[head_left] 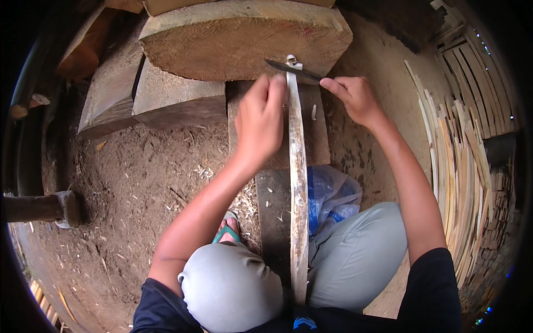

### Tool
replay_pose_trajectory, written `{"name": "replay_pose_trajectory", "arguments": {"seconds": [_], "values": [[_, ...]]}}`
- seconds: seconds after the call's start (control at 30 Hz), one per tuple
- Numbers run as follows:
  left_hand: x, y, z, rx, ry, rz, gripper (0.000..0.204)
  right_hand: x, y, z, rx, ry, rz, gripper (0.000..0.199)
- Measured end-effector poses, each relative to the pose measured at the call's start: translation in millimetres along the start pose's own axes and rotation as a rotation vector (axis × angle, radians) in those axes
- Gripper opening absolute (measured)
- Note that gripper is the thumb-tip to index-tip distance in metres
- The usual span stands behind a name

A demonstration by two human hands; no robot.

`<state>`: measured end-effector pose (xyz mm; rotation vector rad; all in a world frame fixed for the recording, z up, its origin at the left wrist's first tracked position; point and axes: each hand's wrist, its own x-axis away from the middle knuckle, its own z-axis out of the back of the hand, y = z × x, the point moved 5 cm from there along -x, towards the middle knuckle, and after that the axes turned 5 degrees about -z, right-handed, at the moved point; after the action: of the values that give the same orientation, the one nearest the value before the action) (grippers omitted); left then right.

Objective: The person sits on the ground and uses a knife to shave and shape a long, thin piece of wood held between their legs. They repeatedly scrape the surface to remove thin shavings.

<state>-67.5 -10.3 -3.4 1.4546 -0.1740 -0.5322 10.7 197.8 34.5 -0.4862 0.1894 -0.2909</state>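
Observation:
A long, narrow wooden strip [298, 183] runs from my lap away from me toward a thick cut log slab [244, 47]. Across its far end lies a dark-bladed knife [283, 67], with a pale curled shaving [291, 59] at the blade. My right hand [355, 100] is closed round the knife's handle, to the right of the strip. My left hand [260, 114] is curled closed just left of the strip, below the blade's tip. Its fingertips are blurred, and what they grip is hidden.
Squared timber blocks [180, 94] lie at the far left. A hammer-like tool [41, 208] juts in from the left edge. Thin wooden strips [452, 183] are stacked on the right. A blue and clear plastic bag [332, 194] sits by my right knee. Shavings [247, 208] litter the dirt floor.

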Motion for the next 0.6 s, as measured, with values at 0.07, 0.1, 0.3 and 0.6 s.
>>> {"name": "replay_pose_trajectory", "arguments": {"seconds": [0.07, 0.1, 0.3, 0.6], "values": [[28.1, 6.3, -1.9, -0.161, -0.205, 0.139, 0.050, 0.3, -2.3, 2.3, 0.017, 0.013, -0.011, 0.070], [41.1, 9.0, -5.9, -0.172, -0.243, 0.081, 0.052, -0.8, -5.8, 1.5, 0.014, 0.027, 0.019, 0.070], [44.3, 3.3, -15.0, 0.065, -0.360, 0.064, 0.042, -7.5, -24.3, -1.0, 0.044, 0.055, -0.007, 0.071], [46.1, 1.8, -17.6, 0.181, -0.329, 0.068, 0.040, 33.5, 58.6, 38.6, 0.084, -0.012, -0.172, 0.070]]}}
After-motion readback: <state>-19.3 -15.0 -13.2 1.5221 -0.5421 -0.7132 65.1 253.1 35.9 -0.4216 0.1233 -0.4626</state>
